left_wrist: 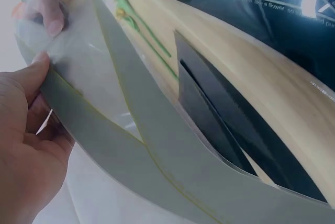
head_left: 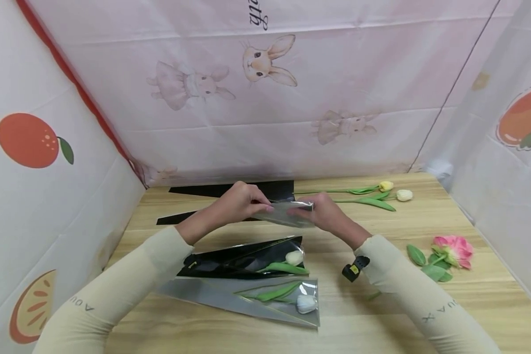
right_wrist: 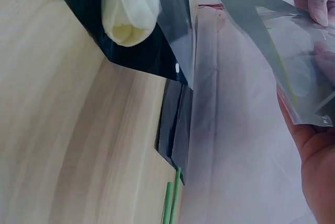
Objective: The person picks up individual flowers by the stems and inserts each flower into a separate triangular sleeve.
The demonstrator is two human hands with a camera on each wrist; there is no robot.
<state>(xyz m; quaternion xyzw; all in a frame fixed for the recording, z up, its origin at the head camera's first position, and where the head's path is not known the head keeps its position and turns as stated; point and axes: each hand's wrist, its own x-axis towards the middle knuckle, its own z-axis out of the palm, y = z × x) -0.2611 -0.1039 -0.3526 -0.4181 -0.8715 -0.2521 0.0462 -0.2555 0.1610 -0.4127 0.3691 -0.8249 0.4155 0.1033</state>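
Note:
Above the table's middle, both hands hold a grey flower sleeve (head_left: 285, 219) with a clear front and thin gold lines. My left hand (head_left: 241, 201) pinches its edge between thumb and fingers, plain in the left wrist view, where the sleeve (left_wrist: 172, 171) curves away to the lower right. At the mouth is my right hand (head_left: 327, 212); its thumb shows through the clear film (right_wrist: 298, 72) and its fingers lie behind the sleeve. Nearer me lie a black sleeve (head_left: 217, 263) with a white tulip (head_left: 294, 257) and a grey sleeve (head_left: 194, 291) with a pale tulip (head_left: 307, 304).
Flat black sleeves (head_left: 270, 189) lie at the back, partly hidden by the hands. Beside them are a yellow tulip (head_left: 386, 186) and a white tulip (head_left: 404, 195) on green stems. A pink rose (head_left: 453, 250) lies at the right. Printed fabric walls (head_left: 203, 147) enclose the wooden table (head_left: 345, 324).

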